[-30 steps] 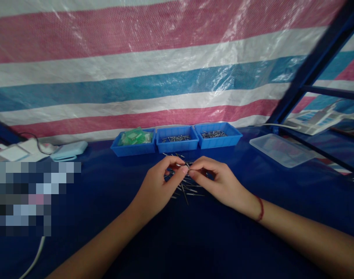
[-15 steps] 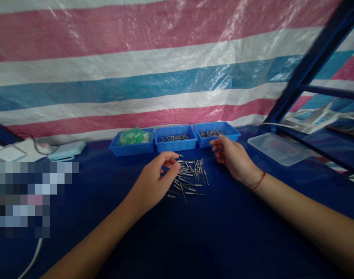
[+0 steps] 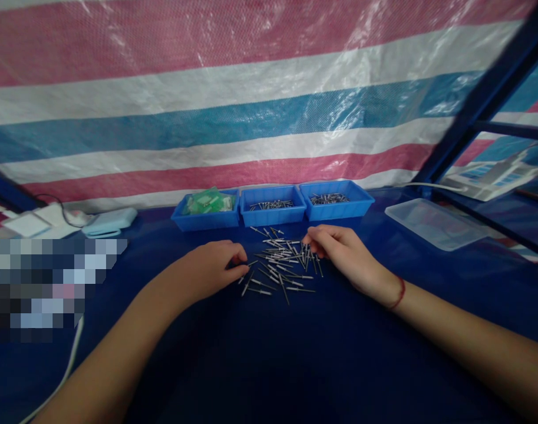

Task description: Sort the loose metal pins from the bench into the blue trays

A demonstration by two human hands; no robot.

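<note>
A loose pile of silver blind rivets (image 3: 280, 256) lies on the dark blue tabletop between my hands. At its left edge my left hand (image 3: 207, 268) is low over the table, fingers curled and a gap between thumb and fingertips, close beside a few stray rivets. My right hand (image 3: 339, 250) reaches the pile's right side, its thumb and fingers drawn together right at the rivets; what is between the fingertips is hidden. Behind the pile, a middle blue bin (image 3: 273, 215) and a right blue bin (image 3: 339, 209) hold more rivets.
A left blue bin (image 3: 207, 221) contains green packets (image 3: 209, 201). To the right lies a translucent plastic lid (image 3: 434, 224), near a blue metal frame (image 3: 467, 129). A light blue case (image 3: 112, 221), white cable (image 3: 72, 359) and pixelated area are at left. Striped sheeting (image 3: 251, 129) hangs behind.
My left hand has moved left off the pile, uncovering more rivets. My right hand has come down and left from near the right bin to the rivets. The view has shifted slightly.
</note>
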